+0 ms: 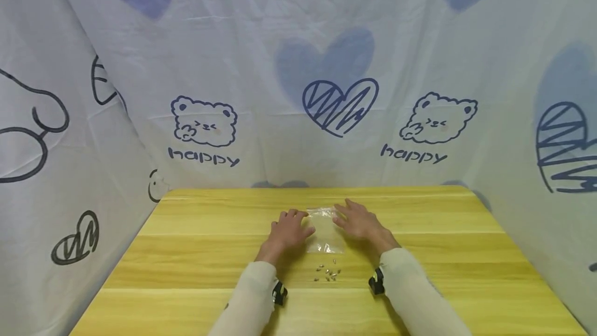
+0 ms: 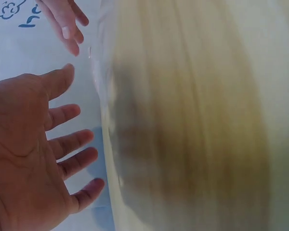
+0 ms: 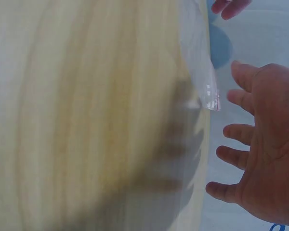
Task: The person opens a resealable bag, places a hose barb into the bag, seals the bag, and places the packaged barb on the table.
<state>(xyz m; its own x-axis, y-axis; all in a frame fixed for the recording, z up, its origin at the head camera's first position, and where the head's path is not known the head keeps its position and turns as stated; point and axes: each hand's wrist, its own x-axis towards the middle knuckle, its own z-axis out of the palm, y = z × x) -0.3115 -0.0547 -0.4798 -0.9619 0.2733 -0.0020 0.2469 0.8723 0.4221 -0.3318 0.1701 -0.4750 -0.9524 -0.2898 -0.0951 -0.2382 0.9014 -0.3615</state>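
A clear plastic zip bag [image 1: 325,232] lies flat on the table between the two hands. My left hand [image 1: 290,229] hovers at the bag's left edge, and the left wrist view shows its fingers spread with nothing in them. On the other side, my right hand [image 1: 361,220] is by the bag's upper right corner. Its fingers are also spread and hold nothing in the right wrist view, where the bag's edge [image 3: 211,91] shows near the fingertips. Several small metallic pieces [image 1: 330,274] lie scattered just below the bag; they are too small to tell their kind.
The wooden table [image 1: 196,253] has light yellow grain. A white cloth [image 1: 261,66] printed with hearts and bears hangs behind it and along both sides. Each wrist wears a black device, one of them the left wrist camera [image 1: 280,293].
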